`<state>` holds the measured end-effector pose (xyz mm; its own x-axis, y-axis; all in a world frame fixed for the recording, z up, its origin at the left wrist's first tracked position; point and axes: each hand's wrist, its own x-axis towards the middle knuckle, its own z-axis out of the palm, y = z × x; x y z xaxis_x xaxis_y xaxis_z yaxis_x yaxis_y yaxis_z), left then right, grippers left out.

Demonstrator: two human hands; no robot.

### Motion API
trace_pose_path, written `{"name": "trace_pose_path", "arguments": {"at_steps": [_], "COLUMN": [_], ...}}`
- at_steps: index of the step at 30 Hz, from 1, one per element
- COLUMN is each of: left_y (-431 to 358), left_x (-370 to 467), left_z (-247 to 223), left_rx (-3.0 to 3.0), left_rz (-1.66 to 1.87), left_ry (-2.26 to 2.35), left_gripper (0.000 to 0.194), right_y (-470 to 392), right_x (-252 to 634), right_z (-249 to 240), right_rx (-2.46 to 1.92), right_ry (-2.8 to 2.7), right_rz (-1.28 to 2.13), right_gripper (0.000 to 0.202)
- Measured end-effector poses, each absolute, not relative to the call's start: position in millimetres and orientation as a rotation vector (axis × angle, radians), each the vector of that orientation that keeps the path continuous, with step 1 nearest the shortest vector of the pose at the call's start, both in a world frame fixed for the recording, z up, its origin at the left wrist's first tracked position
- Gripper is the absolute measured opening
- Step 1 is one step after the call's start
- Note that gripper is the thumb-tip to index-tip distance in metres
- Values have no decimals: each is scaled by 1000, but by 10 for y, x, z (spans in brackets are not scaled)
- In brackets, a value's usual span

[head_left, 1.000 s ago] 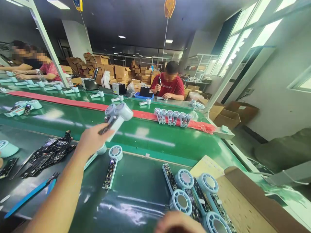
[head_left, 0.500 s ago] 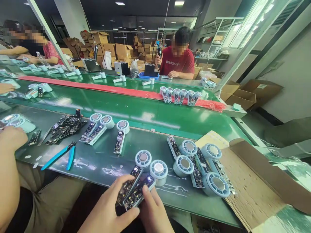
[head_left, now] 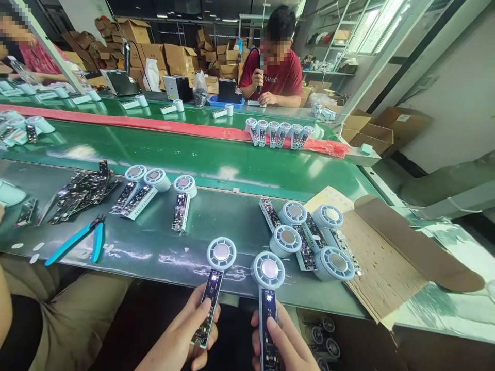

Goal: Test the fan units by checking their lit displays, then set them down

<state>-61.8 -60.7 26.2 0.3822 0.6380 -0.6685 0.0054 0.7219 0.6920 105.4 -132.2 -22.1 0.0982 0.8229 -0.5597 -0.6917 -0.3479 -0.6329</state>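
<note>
Both hands are closed in a grip, each around the board end of its own fan assembly. The left hand (head_left: 181,335) holds the left fan unit (head_left: 216,278) by its circuit strip, thumb on top; the right hand (head_left: 282,342) holds the right fan unit (head_left: 268,293) the same way. Each unit's long axis runs away from the person, lit display near the fingers, round pale-blue fan head at the far end over the near edge of the counter (head_left: 162,252). The two lie side by side, close but apart. To the right, just beyond, a cluster of like units (head_left: 309,242) rests against a cardboard sheet (head_left: 379,268). To the left lie blue cutters (head_left: 77,239) and loose boards (head_left: 77,193). Beyond runs the green conveyor (head_left: 174,154), where a co-worker in red (head_left: 276,72) sits.
</note>
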Motion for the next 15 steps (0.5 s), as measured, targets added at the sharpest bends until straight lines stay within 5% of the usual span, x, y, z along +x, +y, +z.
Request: {"name": "trace_pose_path", "arguments": {"at_steps": [5, 11, 15], "left_y": [-684, -780, -835], "left_x": [-561, -520, -551], "left_z": [197, 112, 27], "left_rx": [690, 681, 638], "left_rz": [489, 558, 584], "left_ry": [1180, 1181, 1118], "left_gripper": [42, 35, 40], "right_y": [-1367, -1314, -1340], "right_x": [1074, 1064, 1029], "right_z": [-212, -90, -69], "right_rx": [-1134, -1163, -1185], "right_ry": [-270, -181, -193], "right_rz": [1619, 1719, 1723], "right_gripper": [49, 82, 75]}}
